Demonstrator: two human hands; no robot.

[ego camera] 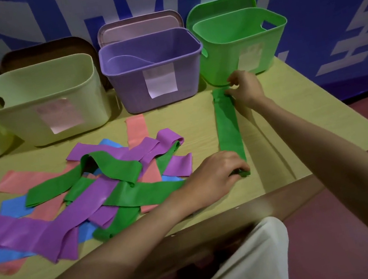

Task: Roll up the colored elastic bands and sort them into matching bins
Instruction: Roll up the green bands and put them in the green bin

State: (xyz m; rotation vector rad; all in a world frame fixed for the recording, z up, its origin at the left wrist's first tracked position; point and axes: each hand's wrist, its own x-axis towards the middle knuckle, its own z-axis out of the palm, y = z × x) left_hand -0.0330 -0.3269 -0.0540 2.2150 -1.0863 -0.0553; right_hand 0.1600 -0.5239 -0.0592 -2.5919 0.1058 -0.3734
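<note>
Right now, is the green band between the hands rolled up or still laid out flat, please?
Mostly flat: the green band lies stretched along the table, only its near end curled under the left hand.

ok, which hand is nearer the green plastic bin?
Right. The right hand pinches the flat green elastic band's far end just below the green plastic bin; the left hand holds its near end.
</note>
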